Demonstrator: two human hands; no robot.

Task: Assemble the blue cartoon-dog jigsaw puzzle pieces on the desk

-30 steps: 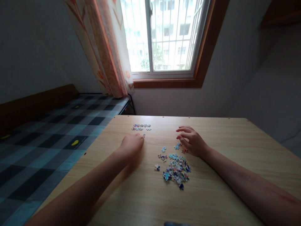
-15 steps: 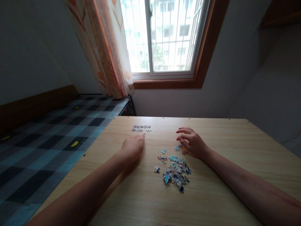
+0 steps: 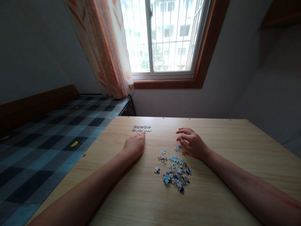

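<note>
Two short rows of jigsaw puzzle pieces [image 3: 137, 130] lie at the table's far left. My left hand [image 3: 134, 146] is closed just in front of them, its fingertips on a puzzle piece [image 3: 145, 131] at the near row; the fingers partly hide it. My right hand [image 3: 194, 142] rests on the table with its fingers apart and nothing in them. Under its fingertips' near side lie some light blue pieces [image 3: 178, 147] and a red piece [image 3: 185, 153]. A heaped pile of mixed pieces [image 3: 178, 171] sits between my forearms.
Loose pieces lie left of the pile, among them a white and dark blue piece [image 3: 157, 170]. The wooden table [image 3: 223, 141] has its far edge below a barred window [image 3: 172, 40]. A bed with checked bedding [image 3: 54, 138] stands along the left side.
My left hand has moved slightly away from me, bringing its puzzle piece up to the gap in the near row. My right hand has stayed in place.
</note>
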